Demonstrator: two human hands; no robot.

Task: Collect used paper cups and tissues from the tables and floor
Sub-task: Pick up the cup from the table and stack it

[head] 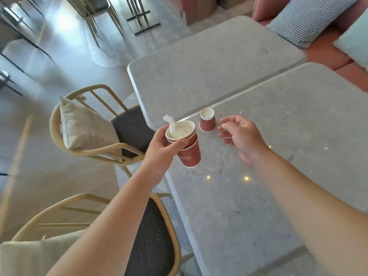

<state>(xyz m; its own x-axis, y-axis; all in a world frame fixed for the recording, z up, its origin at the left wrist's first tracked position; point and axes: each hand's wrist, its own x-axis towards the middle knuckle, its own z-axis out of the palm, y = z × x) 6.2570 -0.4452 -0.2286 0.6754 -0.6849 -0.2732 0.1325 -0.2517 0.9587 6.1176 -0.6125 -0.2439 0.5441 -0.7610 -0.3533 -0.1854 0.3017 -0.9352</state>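
Holding the stack of cups (pixel 187 146) in your left hand (pixel 159 150), tissue (pixel 175 128) stuffed inside, you keep your right hand (pixel 239 134) free; its fingers spread wide beside the single cup (pixel 207 120) upright on the table (pixel 278 136). White lettering on the stack is too blurred to read

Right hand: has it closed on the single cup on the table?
No. The right hand hovers open beside the single cup, fingers apart and not touching it.
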